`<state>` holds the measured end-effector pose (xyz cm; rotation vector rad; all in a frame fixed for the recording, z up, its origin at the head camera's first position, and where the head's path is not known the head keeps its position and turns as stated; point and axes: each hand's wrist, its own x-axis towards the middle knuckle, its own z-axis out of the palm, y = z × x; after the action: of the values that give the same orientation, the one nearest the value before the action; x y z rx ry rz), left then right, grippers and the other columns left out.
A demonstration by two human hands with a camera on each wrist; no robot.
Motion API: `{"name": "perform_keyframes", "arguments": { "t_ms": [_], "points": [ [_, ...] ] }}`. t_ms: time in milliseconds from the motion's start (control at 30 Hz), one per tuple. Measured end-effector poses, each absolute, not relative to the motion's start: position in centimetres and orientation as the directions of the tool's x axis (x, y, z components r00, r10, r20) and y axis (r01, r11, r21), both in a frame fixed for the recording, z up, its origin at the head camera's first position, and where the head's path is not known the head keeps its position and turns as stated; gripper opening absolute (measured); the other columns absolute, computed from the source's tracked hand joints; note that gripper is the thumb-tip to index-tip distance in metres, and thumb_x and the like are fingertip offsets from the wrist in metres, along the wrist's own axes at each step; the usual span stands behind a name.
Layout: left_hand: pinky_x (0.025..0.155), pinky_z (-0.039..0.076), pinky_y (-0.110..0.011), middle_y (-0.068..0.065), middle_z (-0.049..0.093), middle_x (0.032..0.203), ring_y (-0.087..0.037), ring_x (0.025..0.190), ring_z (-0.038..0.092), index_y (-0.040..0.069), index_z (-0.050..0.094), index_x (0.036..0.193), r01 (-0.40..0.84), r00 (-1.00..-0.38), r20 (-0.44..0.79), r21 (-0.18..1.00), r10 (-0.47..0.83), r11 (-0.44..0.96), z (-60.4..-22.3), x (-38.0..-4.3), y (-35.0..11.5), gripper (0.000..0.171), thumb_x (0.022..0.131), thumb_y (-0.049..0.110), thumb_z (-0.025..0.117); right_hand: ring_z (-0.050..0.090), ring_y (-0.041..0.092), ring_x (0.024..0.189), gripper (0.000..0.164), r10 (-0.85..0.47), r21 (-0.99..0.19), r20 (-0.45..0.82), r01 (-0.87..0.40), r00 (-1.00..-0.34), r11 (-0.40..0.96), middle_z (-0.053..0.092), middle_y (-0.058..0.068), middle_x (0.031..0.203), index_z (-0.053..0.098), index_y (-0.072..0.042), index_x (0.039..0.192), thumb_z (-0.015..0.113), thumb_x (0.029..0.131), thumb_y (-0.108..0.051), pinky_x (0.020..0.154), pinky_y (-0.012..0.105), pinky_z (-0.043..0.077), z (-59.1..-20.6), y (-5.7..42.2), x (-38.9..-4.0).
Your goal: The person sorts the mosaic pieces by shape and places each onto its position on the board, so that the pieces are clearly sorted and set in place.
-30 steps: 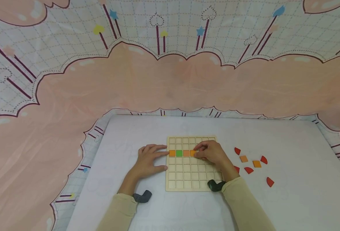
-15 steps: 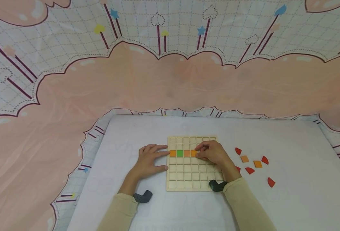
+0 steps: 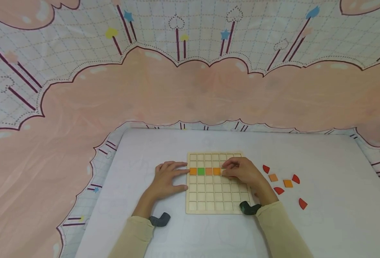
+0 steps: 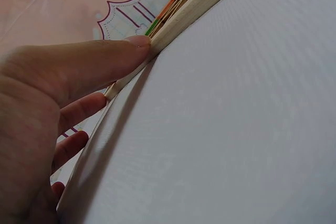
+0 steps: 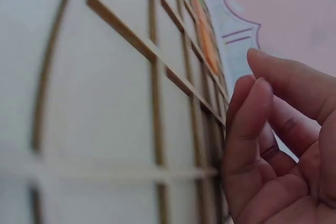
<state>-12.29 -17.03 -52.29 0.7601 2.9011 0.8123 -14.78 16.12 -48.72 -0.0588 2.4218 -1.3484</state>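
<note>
A pale wooden grid board (image 3: 210, 196) lies on the white table. One row holds an orange square tile (image 3: 193, 171), a green tile (image 3: 201, 171), a salmon-orange tile (image 3: 208, 171) and another orange tile (image 3: 217, 171), side by side from the left edge. My left hand (image 3: 168, 181) touches the board's left edge with extended fingers; in the left wrist view the thumb (image 4: 113, 56) lies against the rim. Just right of the last tile, my right hand (image 3: 244, 172) hovers over the grid. Its fingers (image 5: 247, 124) are loosely bent, with nothing between them and the thumb.
Right of the board lie two orange square tiles (image 3: 288, 183) and several red quarter-circle pieces (image 3: 303, 204). The right forearm partly covers one red piece beside the board. Behind the table (image 3: 164, 143) hangs a pink patterned cloth (image 3: 190, 93).
My right hand has let go of the rightmost orange tile and shifted slightly right, uncovering it. The left hand stays at the board's edge.
</note>
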Motion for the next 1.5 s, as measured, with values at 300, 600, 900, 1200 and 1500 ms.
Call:
{"name": "perform_keyframes", "arguments": {
  "t_ms": [300, 600, 900, 1200, 1500],
  "points": [
    [0.11, 0.022, -0.06, 0.006, 0.053, 0.152, -0.025, 0.139, 0.04, 0.029, 0.067, 0.135, 0.451, -0.879, 0.102, 0.491, 0.465, 0.745, -52.2, -12.2, -17.0, 0.058, 0.082, 0.05, 0.077, 0.059, 0.023, 0.099, 0.026, -0.223, -0.805, -0.273, 0.095, -0.936, 0.586, 0.069, 0.006, 0.104, 0.075, -0.013, 0.113, 0.077, 0.091, -0.025, 0.086, 0.034, 0.048, -46.3, 19.6, -14.7],
    [0.112, 0.02, -0.059, 0.007, 0.051, 0.154, -0.024, 0.141, 0.039, 0.03, 0.066, 0.138, 0.434, -0.883, 0.072, 0.499, 0.463, 0.75, -52.2, -12.3, -17.0, 0.059, 0.084, 0.052, 0.076, 0.06, 0.024, 0.103, 0.03, -0.183, -0.713, -0.294, 0.088, -0.938, 0.696, 0.07, 0.006, 0.111, 0.073, -0.016, 0.118, 0.075, 0.092, -0.032, 0.081, 0.032, 0.051, -44.9, 24.6, -14.6],
    [0.112, 0.019, -0.058, 0.008, 0.051, 0.154, -0.024, 0.141, 0.038, 0.03, 0.066, 0.137, 0.428, -0.885, 0.066, 0.5, 0.46, 0.753, -52.3, -12.3, -17.0, 0.059, 0.083, 0.052, 0.076, 0.06, 0.026, 0.101, 0.033, -0.125, -0.614, -0.356, 0.131, -0.926, 0.778, 0.069, 0.007, 0.108, 0.072, -0.015, 0.117, 0.075, 0.091, -0.036, 0.077, 0.033, 0.053, -45.5, 28.6, -14.5],
    [0.113, 0.019, -0.058, 0.008, 0.051, 0.154, -0.024, 0.142, 0.038, 0.031, 0.065, 0.138, 0.426, -0.885, 0.056, 0.493, 0.461, 0.758, -52.3, -12.3, -17.1, 0.06, 0.083, 0.054, 0.075, 0.055, 0.028, 0.109, 0.048, -0.167, -0.598, -0.436, 0.146, -0.884, 0.788, 0.065, 0.011, 0.119, 0.071, -0.014, 0.12, 0.082, 0.083, -0.043, 0.085, 0.039, 0.054, -47.1, 31.1, -14.5],
    [0.112, 0.02, -0.059, 0.007, 0.051, 0.154, -0.024, 0.141, 0.038, 0.031, 0.066, 0.138, 0.43, -0.886, 0.068, 0.488, 0.459, 0.759, -52.3, -12.3, -17.1, 0.06, 0.083, 0.054, 0.074, 0.054, 0.032, 0.112, 0.043, -0.223, -0.588, -0.459, 0.105, -0.86, 0.802, 0.064, 0.013, 0.122, 0.073, -0.016, 0.111, 0.087, 0.078, -0.039, 0.081, 0.037, 0.053, -46.8, 31.6, -14.6]
  ]
}}
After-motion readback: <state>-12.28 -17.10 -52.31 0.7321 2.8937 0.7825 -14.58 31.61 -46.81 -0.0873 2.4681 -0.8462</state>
